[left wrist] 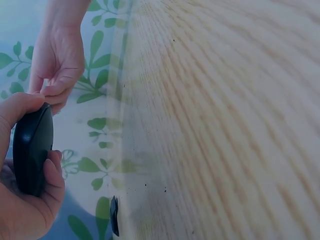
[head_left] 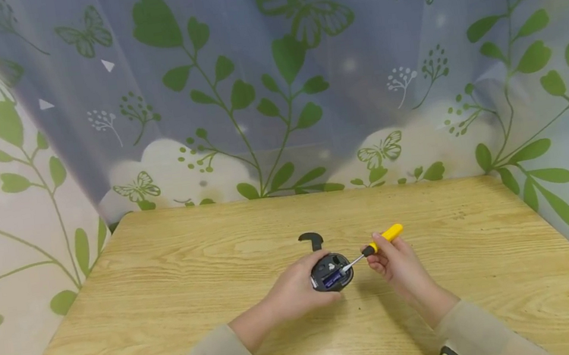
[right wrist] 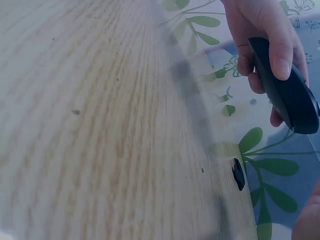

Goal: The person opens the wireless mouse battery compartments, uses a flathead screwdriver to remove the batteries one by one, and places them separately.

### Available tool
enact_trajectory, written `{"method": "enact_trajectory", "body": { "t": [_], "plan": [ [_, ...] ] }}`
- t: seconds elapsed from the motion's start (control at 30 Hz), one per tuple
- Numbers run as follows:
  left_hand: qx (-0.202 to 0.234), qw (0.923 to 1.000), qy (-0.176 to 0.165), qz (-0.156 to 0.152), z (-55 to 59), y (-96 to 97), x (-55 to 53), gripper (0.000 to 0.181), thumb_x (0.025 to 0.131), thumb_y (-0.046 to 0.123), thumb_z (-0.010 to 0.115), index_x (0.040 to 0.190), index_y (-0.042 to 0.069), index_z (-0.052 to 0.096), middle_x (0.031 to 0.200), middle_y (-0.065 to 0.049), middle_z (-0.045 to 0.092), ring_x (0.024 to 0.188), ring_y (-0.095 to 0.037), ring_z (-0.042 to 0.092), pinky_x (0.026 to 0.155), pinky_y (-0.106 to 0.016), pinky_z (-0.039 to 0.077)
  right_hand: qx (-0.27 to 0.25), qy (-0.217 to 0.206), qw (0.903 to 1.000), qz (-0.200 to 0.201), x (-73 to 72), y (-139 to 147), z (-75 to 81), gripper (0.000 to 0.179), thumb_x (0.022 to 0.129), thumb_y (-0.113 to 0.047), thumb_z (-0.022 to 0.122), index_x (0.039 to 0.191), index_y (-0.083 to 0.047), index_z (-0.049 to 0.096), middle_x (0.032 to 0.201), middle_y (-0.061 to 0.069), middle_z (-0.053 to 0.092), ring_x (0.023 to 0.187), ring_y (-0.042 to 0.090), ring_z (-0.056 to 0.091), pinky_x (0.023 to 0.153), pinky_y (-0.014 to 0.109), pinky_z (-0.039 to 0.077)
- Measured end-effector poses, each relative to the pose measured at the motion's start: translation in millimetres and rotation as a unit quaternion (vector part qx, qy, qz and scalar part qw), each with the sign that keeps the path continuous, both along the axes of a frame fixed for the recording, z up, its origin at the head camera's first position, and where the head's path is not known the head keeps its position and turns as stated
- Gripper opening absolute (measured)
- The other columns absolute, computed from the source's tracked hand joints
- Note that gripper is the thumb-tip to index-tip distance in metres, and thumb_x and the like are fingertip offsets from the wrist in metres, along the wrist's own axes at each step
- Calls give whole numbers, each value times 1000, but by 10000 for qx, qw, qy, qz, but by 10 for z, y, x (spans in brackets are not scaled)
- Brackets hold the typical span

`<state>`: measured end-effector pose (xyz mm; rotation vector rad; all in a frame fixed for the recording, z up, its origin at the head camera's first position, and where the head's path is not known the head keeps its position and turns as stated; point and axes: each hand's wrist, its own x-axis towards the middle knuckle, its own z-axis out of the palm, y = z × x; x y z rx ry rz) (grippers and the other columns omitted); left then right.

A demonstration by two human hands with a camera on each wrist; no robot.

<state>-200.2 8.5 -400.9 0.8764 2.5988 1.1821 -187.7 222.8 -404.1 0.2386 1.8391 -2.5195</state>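
My left hand grips a black computer mouse, its underside turned up toward the head camera. A dark blue battery lies in the mouse's uncovered compartment. My right hand holds a screwdriver by its yellow and black handle, and the metal shaft reaches the mouse at the battery's end. In the left wrist view, the mouse sits between thumb and fingers. The right wrist view shows the mouse from the side, with only an edge of my right hand in frame.
A curved black cover piece lies on the wooden table just beyond the left hand. It appears near the far edge in both wrist views. A curtain printed with leaves and butterflies hangs behind the table and along its sides.
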Motion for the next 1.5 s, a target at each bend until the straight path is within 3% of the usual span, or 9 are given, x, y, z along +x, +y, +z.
{"method": "enact_trajectory", "body": {
  "t": [0.37, 0.77, 0.93, 1.27, 1.5],
  "plan": [
    [91, 9999, -30, -93, -4, 18, -19, 74, 74, 32, 79, 136, 10, 45, 123, -7, 56, 105, -18, 56, 85, -31, 47, -235, -215, 9995, 61, -13, 22, -11, 18, 102, -21, 39, 105, -3, 38, 75, -3, 63, 58, 1, 53, 56, 11, 45],
    [-362, 9987, 350, -17, 25, 18, -7, 78, 73, 33, 79, 137, 9, 43, 125, -8, 55, 106, -20, 56, 88, -33, 46, 356, 204, 9989, -219, 57, 19, 53, 17, 101, -20, 42, 107, -6, 36, 77, -1, 64, 63, 3, 56, 62, 15, 48],
    [-468, 9982, 361, -18, 28, 33, 11, 79, 73, 32, 79, 138, 9, 42, 128, -9, 54, 108, -22, 55, 89, -34, 45, 113, 42, 9998, -157, 63, 15, 18, 16, 101, -20, 41, 102, -5, 38, 74, -2, 63, 59, 2, 55, 58, 13, 47],
    [-242, 9994, 243, 1, 16, 54, 1, 77, 73, 31, 79, 137, 11, 43, 126, -7, 55, 109, -20, 54, 90, -35, 45, -298, -146, 9993, -143, 38, 35, -46, 16, 101, -20, 40, 98, -4, 42, 71, -3, 63, 56, 1, 54, 55, 11, 46],
    [-161, 9986, 457, -195, 56, 100, 17, 74, 72, 30, 80, 135, 12, 45, 121, -5, 57, 105, -18, 56, 88, -32, 46, -500, -405, 9979, 61, 54, 36, -1, 18, 101, -21, 40, 100, -3, 42, 73, -3, 62, 57, 1, 54, 56, 11, 46]
  ]
}}
